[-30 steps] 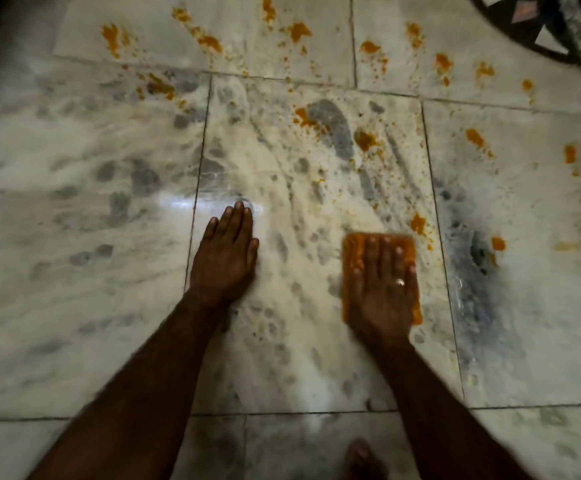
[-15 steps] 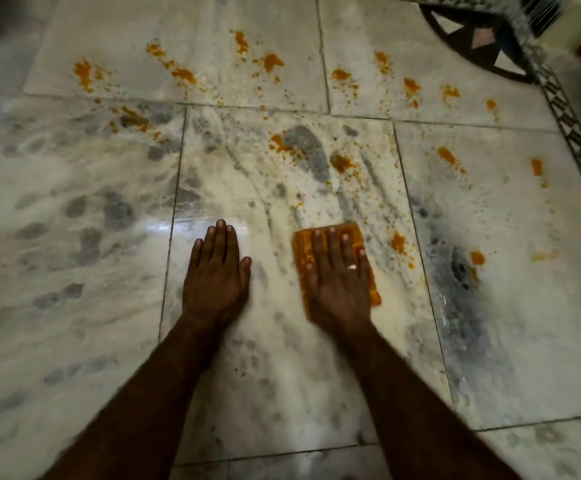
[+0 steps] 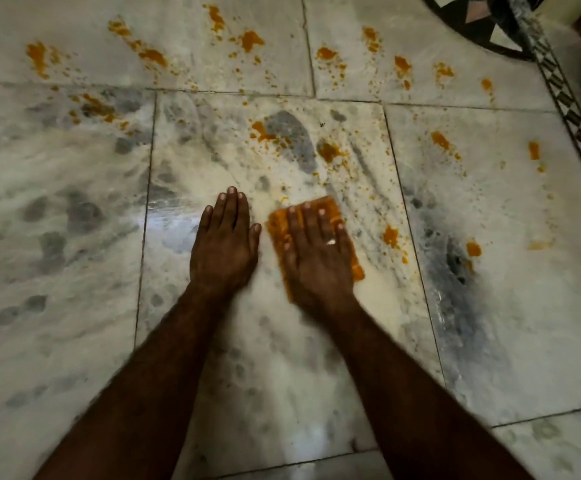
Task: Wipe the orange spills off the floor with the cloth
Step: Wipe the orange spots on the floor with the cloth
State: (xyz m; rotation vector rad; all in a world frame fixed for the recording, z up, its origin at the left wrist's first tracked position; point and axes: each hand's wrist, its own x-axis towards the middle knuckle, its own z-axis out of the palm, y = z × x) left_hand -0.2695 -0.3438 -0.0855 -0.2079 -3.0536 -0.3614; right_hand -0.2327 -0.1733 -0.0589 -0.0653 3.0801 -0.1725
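The right hand [image 3: 318, 252] lies flat, fingers spread and pressing down on the orange cloth [image 3: 327, 211] at the centre of the frame; nothing is pinched, the palm simply pins the cloth to the marble floor [image 3: 57, 306]. The cloth's long axis runs up and down the frame, along the forearm. The left hand [image 3: 225, 244] rests open and empty on bare tile just beside it, apparently as a prop.

The nearest spills [image 3: 391, 235] sit just to the right of the cloth. More blobs [image 3: 329, 152] lie above the fingertips, and the thickest scatter [image 3: 150, 57] runs along the top of the frame. The right hand is nearer nearly all of it, so the next stroke probably goes right or away from the body, and most of the job looks undone.
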